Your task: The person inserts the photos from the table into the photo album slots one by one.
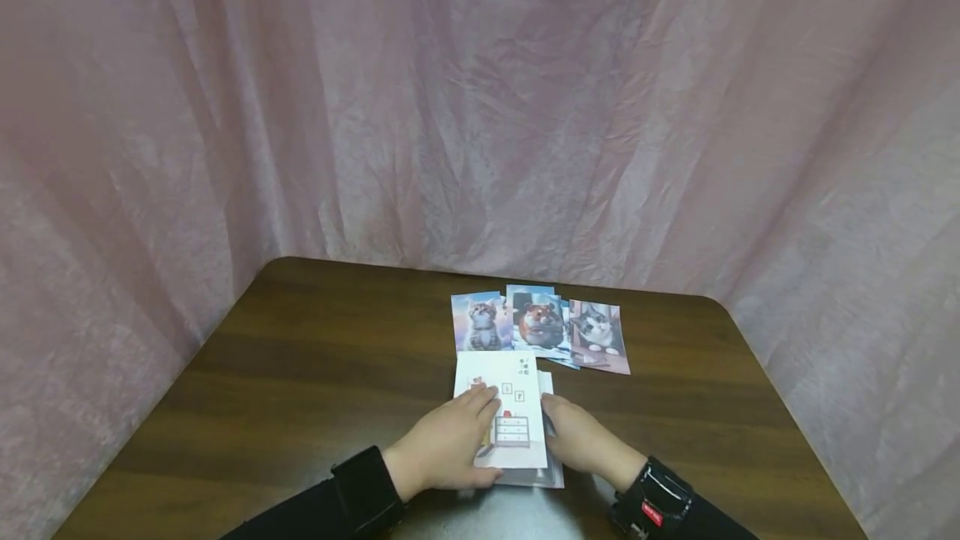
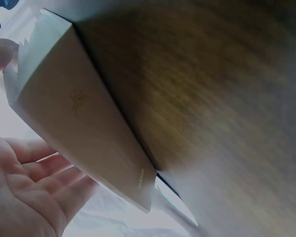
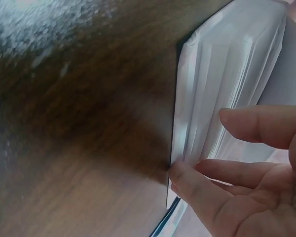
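Observation:
A thick booklet with a white printed cover lies on the table in front of me, its plain spine facing left. Clear-looking sleeve pages stick out past the cover along the right side. My left hand rests across the cover's left half, fingers extended and thumb near the lower corner. At the right side, my right hand touches the page edges with its thumb and fingertips, the fingers slightly bent. The left wrist view has the left fingers along the booklet's far edge.
Behind the booklet lie picture cards: a kitten card at left, a hamster card over other cards in the middle, and a grey-and-white cat card at right. A brown wooden table carries everything. Pink curtains hang behind it.

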`<state>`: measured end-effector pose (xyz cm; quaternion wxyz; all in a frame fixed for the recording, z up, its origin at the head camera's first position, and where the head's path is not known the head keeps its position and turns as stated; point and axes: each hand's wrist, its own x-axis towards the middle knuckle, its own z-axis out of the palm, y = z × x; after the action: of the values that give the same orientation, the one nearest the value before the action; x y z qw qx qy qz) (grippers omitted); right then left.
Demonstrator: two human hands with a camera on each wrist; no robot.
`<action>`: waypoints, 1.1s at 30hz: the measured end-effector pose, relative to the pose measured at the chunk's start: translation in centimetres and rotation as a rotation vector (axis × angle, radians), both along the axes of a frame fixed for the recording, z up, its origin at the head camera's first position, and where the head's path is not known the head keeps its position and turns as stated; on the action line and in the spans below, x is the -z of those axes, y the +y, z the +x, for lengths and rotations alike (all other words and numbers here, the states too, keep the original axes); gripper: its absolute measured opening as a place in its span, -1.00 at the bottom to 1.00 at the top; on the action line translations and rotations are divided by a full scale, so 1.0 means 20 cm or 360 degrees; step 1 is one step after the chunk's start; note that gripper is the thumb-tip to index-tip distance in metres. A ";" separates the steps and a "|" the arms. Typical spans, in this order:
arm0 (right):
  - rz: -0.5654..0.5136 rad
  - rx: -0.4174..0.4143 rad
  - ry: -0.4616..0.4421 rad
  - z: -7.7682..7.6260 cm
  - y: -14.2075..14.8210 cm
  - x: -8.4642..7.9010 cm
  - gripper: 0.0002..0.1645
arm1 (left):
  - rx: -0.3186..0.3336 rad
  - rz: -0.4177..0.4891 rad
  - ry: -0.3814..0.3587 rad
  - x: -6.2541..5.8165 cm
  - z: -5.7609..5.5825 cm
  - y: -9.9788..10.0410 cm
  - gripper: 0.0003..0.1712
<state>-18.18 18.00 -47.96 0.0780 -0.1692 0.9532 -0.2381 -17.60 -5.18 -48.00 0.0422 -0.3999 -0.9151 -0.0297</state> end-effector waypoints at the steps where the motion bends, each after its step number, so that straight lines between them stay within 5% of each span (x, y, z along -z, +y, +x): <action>1: 0.0002 -0.0001 0.0005 0.00 0.00 0.00 -0.35 | 0.0010 0.0011 0.0011 0.00 0.00 0.00 0.02; 18: 0.0025 -0.0040 -0.0020 0.00 0.00 0.00 -0.39 | 0.0133 0.0252 0.0193 -0.03 0.02 0.05 -0.10; 33: 0.0030 -0.0079 0.0001 0.01 0.01 0.01 -0.42 | 0.0104 0.0530 0.0253 -0.07 0.04 0.03 -0.16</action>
<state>-17.91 18.16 -48.10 0.0851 -0.1923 0.9509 -0.2271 -16.81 -4.67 -46.55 0.1790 -0.4181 -0.8778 -0.1503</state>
